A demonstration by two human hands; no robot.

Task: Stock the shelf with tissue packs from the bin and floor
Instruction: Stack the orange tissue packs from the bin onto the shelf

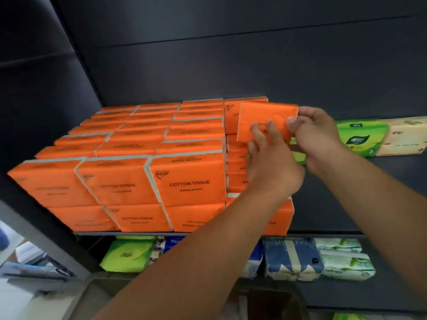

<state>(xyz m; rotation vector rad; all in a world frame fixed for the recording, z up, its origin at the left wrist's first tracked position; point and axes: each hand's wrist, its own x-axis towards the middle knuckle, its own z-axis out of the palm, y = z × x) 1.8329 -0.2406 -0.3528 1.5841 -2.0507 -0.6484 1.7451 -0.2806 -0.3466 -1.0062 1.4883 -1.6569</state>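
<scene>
View from above and in front of a dark grey shelf unit point(335, 215). The left half of its upper shelf is packed with a block of bright orange, plastic-wrapped rectangular tissue packs point(147, 158) printed "COTTON TISSUE". They stand upright in tight rows, two layers high.

At the block's right end, both hands hold one more orange tissue pack point(265, 118). It stands upright, slightly tilted, its broad face towards the camera. It sits above the rightmost column of orange packs and just in front of the pack at the back of that column.

The right hand point(316, 135) pinches the pack's right edge, with the thumb on the front face and the fingers behind. The left hand point(270, 162) reaches up from below. Its fingers are spread and fairly straight, lying flat against the lower part of the pack's front face. Its thumb is hidden.

To the right of the hands, on the same shelf, a green tissue pack point(360, 137) lies touching a cream tissue pack point(404, 135).

On the shelf below are a lime-green pack point(127, 252), a blue and white pack point(293, 257) and pale green and white packs point(344, 259).
</scene>
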